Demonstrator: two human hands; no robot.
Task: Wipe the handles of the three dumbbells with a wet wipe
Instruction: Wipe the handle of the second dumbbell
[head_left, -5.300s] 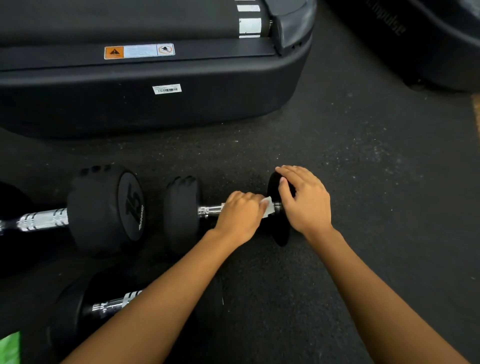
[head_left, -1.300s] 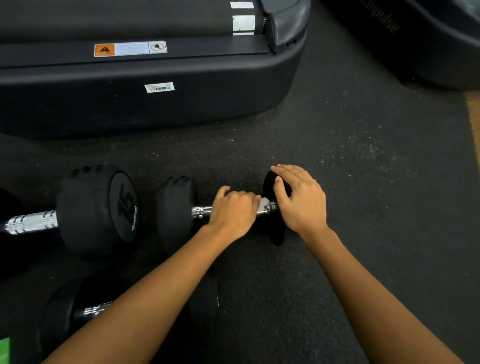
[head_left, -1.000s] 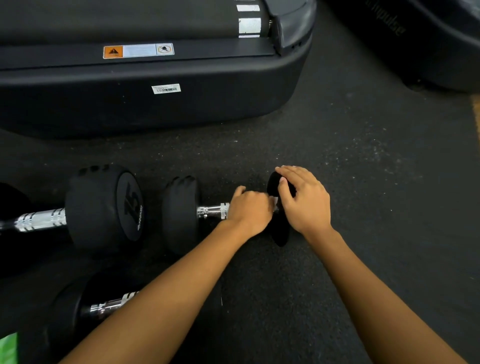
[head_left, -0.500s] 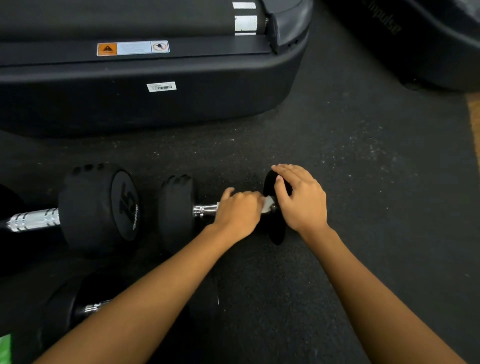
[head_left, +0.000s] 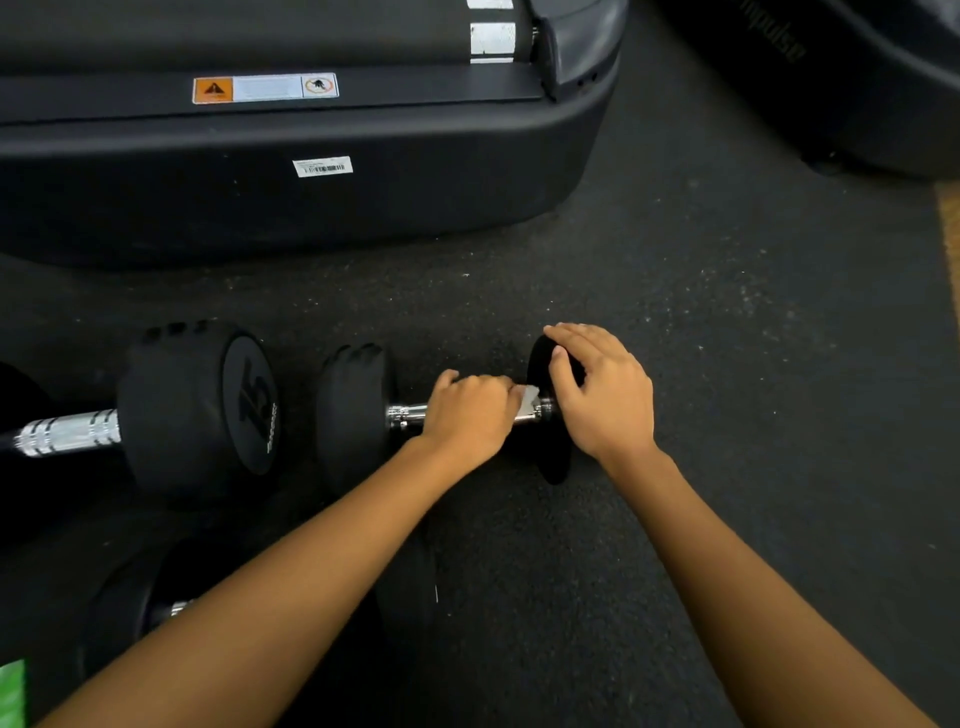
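the small dumbbell (head_left: 358, 415) lies on the dark floor (head_left: 727, 364), just in front of the treadmill base (head_left: 363, 197). the left hand (head_left: 470, 418) is curled around its chrome handle (head_left: 405, 415) with the wet wipe (head_left: 527, 400) pressed under the fingers, a white corner poking out toward the right end. the right hand (head_left: 602, 395) rests over the right weight head (head_left: 553, 467), fingers loosely bent, steadying it. the wiping step looks under way on this handle; next the wipe likely needs sliding toward the bare left stretch. two more dumbbells (head_left: 197, 410) sit left of it.
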